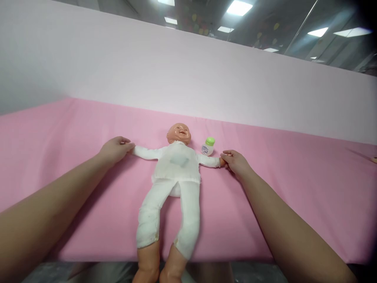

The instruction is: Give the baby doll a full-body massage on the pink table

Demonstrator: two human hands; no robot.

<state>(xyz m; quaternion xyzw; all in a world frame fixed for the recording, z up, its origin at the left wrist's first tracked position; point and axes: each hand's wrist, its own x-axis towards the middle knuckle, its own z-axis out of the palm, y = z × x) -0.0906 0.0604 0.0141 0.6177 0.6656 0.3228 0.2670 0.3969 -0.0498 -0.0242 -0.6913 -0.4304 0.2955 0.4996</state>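
Observation:
A baby doll [176, 167] with a white cloth body lies on its back, arms stretched out to both sides and its plastic feet over the near edge. My left hand [117, 149] is closed around the doll's hand at the left, which my fingers mostly hide. At the right, my right hand [235, 162] pinches the doll's other small plastic hand between thumb and fingers. Beside the doll's head and above its right-side arm stands a small clear bottle [207, 146] with a green cap and a printed label.
The doll rests on a pink-covered table [235, 212]. A pale wall [176, 70] rises behind it, with glass and ceiling lights above. Part of a small tan object [374, 160] shows at the far right edge. My legs are below the near edge.

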